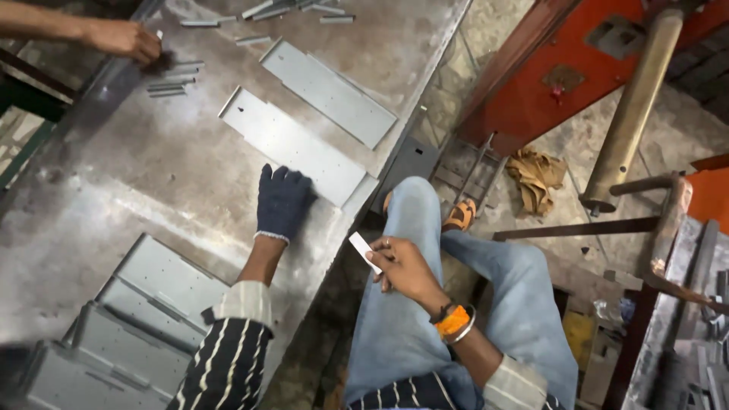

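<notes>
Gloved and spread flat, our left hand (282, 201) presses the near end of a long sheet-metal plate (292, 146) to steady it on the steel table (152, 182), while our bare right hand (402, 267) pinches a small white strip (364, 251) above our lap.

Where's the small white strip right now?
Head view, centre-right: the small white strip is pinched in the bare right hand, above the jeans-clad lap, just off the metal table's edge.

far metal plate (330, 91), stacked grey trays (129, 326), crumpled rag (538, 178), brass cylinder (634, 106)
</notes>
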